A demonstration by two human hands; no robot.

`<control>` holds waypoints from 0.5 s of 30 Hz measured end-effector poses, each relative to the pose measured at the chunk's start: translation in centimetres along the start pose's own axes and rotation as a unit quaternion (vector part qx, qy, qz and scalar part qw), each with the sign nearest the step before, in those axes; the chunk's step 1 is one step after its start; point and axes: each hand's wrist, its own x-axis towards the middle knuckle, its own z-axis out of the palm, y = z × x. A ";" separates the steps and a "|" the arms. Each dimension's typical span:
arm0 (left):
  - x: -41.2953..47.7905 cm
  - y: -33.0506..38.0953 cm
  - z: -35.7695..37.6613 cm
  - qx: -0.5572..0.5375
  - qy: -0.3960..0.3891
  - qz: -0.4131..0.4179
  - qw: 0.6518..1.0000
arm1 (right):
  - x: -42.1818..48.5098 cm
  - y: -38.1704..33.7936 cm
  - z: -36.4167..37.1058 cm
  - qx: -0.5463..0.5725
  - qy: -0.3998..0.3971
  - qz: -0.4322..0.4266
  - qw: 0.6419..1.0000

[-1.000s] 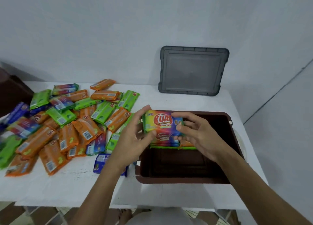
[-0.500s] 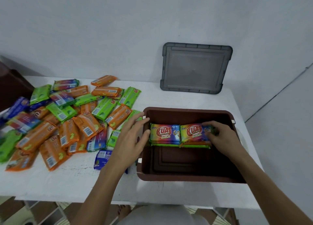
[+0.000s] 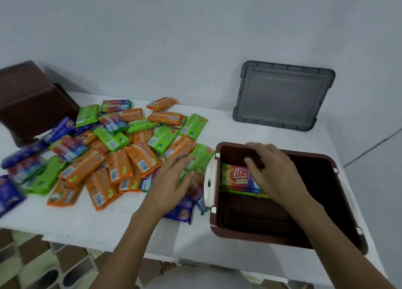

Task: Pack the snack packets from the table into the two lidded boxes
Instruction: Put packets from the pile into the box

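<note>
An open brown box (image 3: 339, 203) stands at the table's right. Inside it, rainbow "KUAT" snack packets (image 3: 236, 177) lie against the far-left wall. My right hand (image 3: 272, 171) hovers over them inside the box, fingers relaxed and holding nothing. A pile of orange, green, blue and rainbow snack packets (image 3: 113, 149) covers the table's left half. My left hand (image 3: 171, 179) reaches over the pile's right edge with fingers spread, just above a green packet (image 3: 199, 157). A second brown box (image 3: 30, 105) sits at the far left.
A grey lid (image 3: 280, 96) leans against the wall behind the open box. A blue packet (image 3: 181, 211) lies near the front beside the box's white latch (image 3: 210, 184). Bare white table (image 3: 87, 221) runs along the front edge.
My left hand left the box's rim and moved left over the pile. My right hand let go of the packets and slid left inside the box. The camera view shifted left.
</note>
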 end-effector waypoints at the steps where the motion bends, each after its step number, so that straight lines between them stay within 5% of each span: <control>1: 0.1 -1.1 -0.8 0.021 0.005 -0.009 1.000 | 0.8 -1.6 0.4 0.022 0.007 -0.025 0.999; 7: 1.3 -8.2 -6.3 0.134 0.000 -0.061 0.989 | 6.1 -9.0 5.1 0.043 -0.062 -0.107 0.991; 15: 3.3 -15.2 -10.3 0.226 -0.214 -0.119 0.943 | 12.2 -12.3 13.4 -0.101 -0.297 -0.033 0.949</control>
